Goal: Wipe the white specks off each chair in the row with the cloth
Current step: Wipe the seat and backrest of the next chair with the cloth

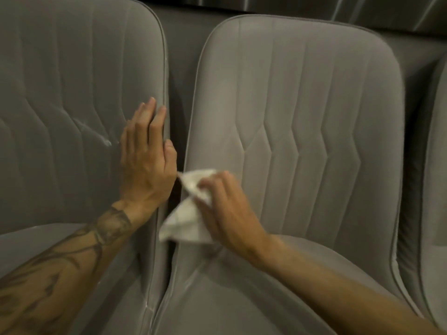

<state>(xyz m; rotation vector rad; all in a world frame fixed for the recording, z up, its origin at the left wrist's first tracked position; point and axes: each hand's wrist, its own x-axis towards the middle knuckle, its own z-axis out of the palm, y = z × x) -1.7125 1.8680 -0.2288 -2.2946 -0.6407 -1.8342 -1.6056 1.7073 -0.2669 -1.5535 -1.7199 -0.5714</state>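
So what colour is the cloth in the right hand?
White, seen in the head view: the cloth is bunched in the right hand.

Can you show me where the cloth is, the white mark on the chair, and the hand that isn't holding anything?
cloth (187, 220): head view, lower bunched part.
white mark (106, 142): head view, bright smear on the left chair's backrest.
left hand (145, 163): head view, back of the hand.

Dim, warm light falls over grey upholstery. Behind the seat backs runs a dark grey padded surface, in shadow between them. Along the top edge, a shiny metallic panel catches streaked reflections, with slanted highlights toward the right.
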